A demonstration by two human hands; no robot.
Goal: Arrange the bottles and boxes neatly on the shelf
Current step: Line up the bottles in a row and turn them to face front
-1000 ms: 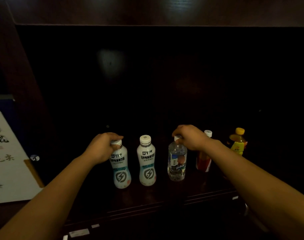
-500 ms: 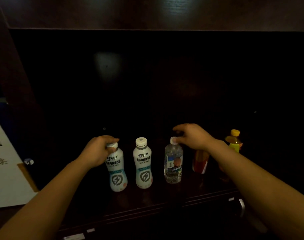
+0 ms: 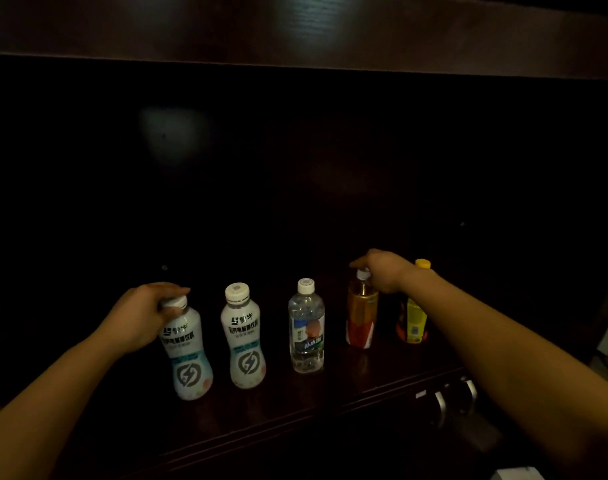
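1. Fingers [image 3: 177, 292] of the left hand [image 3: 141, 317] curl over the cap of the leftmost white bottle [image 3: 188, 355], thumb against its neck, gripping it; fingers [image 3: 359, 263] of the right hand [image 3: 382, 273] bend down onto the white cap of the amber bottle [image 3: 362, 313], grasping it at the top.
2. Count: two hands, five bottles. Two bottles are white with a lightning mark, the gripped one and the second white bottle [image 3: 245, 341]; one is the clear water bottle [image 3: 306, 327]; one is the amber bottle, red at its lower label; one is the yellow-capped bottle [image 3: 413, 323], partly behind the right forearm.
3. All five stand on their bases on the shelf [image 3: 330, 407], caps up, long axes vertical or nearly so; the leftmost white bottle leans its cap slightly left; the labels of both white bottles and the clear water bottle face the camera.
4. They form one row from left to right, each apart from its neighbour, none touching; the two white bottles and the clear one stand near the shelf's front edge; the amber and yellow-capped ones sit further back.
5. Behind the row the shelf runs deep and dark, open room; the upper board [image 3: 295, 32] lies well above the caps; metal handles [image 3: 441, 407] show below the front edge at the right.
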